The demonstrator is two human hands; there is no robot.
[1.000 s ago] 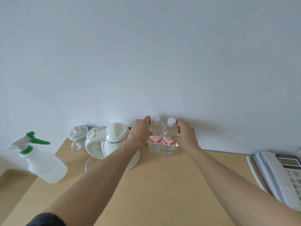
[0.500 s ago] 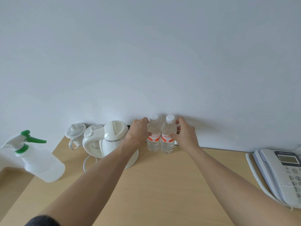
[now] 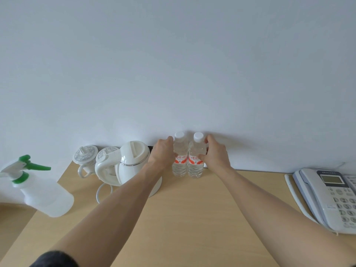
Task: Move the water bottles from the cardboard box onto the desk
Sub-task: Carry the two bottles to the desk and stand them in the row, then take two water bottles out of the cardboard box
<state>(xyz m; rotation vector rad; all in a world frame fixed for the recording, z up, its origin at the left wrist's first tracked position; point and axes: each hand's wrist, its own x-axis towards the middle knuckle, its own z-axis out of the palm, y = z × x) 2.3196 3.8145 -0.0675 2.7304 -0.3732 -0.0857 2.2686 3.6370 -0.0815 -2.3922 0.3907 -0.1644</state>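
Red-labelled, white-capped clear plastic water bottles, left and right, stand touching on the light wooden desk, their writing unreadable, the left hand and right hand each curled around one.

Both bare forearms reach straight out toward the far wall, converging. The left hand is curled, knuckles up, fingers wrapped round the left bottle. The right hand mirrors it, thumb and fingers clasping the right bottle

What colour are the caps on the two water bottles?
White caps, best seen in the head view.
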